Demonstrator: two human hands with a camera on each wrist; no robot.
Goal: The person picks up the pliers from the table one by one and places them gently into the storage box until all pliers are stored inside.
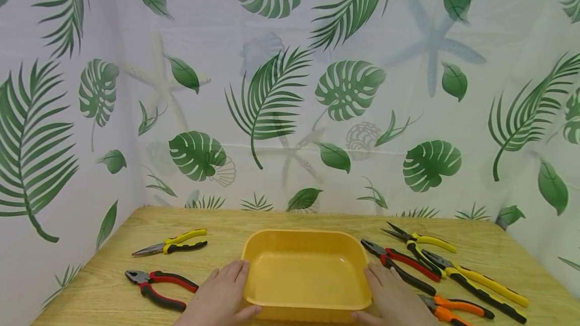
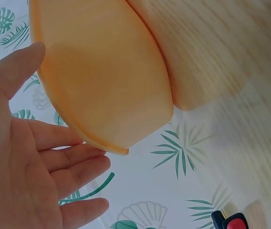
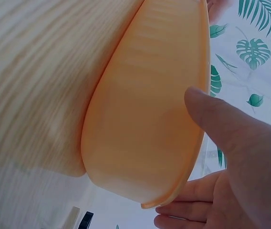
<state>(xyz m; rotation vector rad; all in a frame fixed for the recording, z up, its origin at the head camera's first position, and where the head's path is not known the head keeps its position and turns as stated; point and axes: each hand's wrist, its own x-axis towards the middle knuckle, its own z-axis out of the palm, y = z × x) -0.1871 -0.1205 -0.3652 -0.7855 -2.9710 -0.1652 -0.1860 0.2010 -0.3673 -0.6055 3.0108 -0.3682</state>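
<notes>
One yellow tub (image 1: 310, 275) sits upright on the counter (image 1: 226, 220), mouth up, squarely between left grip (image 1: 219, 296) and right grip (image 1: 394, 296). Both grips touch it, fingers straight, hands relaxed against the outside. Left grip: fingers along the left side, thumb off to the near wall, so the near left corner sits between thumb and fingers. Left wrist view: thumb tip on the rim, fingers spread, some tips at the rim. Right grip mirrors it: fingers on the right side, thumb by the near right corner. Right wrist view: thumb tip on the outer wall near the rim.

Left of tub: left yellow pliers (image 1: 186, 237) further back, left red pliers (image 1: 146, 277) nearer, handles ending just beside left grip. Right of tub: right red pliers (image 1: 384, 254), nose just beside the far right corner; back yellow pliers (image 1: 411, 238) and front yellow pliers (image 1: 449, 268) overlap in view, can't tell if touching. Orange pliers (image 1: 438, 302) just beside right grip, cut by the frame edge. Leaf-print backdrop (image 1: 349, 89) behind.
</notes>
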